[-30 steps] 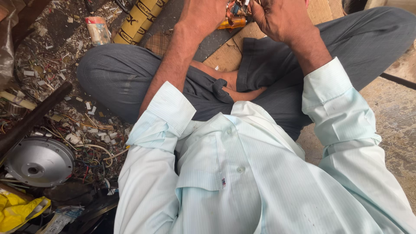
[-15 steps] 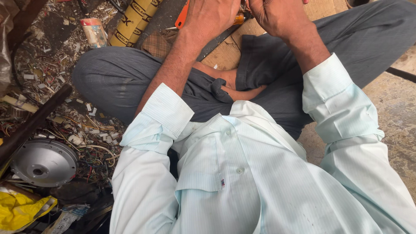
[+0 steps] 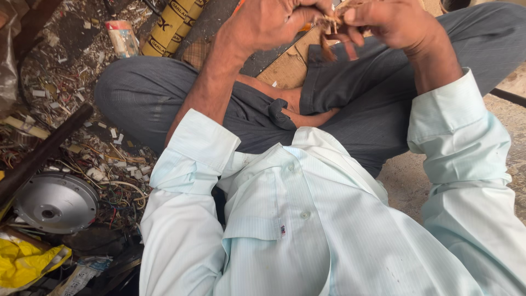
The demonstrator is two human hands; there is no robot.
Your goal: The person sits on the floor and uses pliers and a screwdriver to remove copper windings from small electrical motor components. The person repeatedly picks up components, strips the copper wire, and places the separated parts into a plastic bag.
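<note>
I sit cross-legged in grey trousers and a pale striped shirt. Both hands meet near the top edge of the head view, above my lap. My left hand (image 3: 268, 22) and my right hand (image 3: 392, 22) each pinch a small bundle of thin copper-coloured wire strands (image 3: 331, 24) between them. Loose brown ends hang down from the bundle. The fingertips hide part of it. A brown cardboard sheet (image 3: 285, 68) lies under my hands, between my knees.
A round silver metal cover (image 3: 55, 201) lies on the floor at the left among wire scraps and white bits. A yellow tube (image 3: 170, 24) and a small packet (image 3: 121, 37) lie at the top left. Yellow cloth (image 3: 24, 263) sits at the bottom left. A dark bar (image 3: 44, 148) crosses diagonally.
The view has tilted so my hands sit lower and are more visible. The wire bundle between my fingers now shows; the orange tool seen earlier is almost out of sight.
</note>
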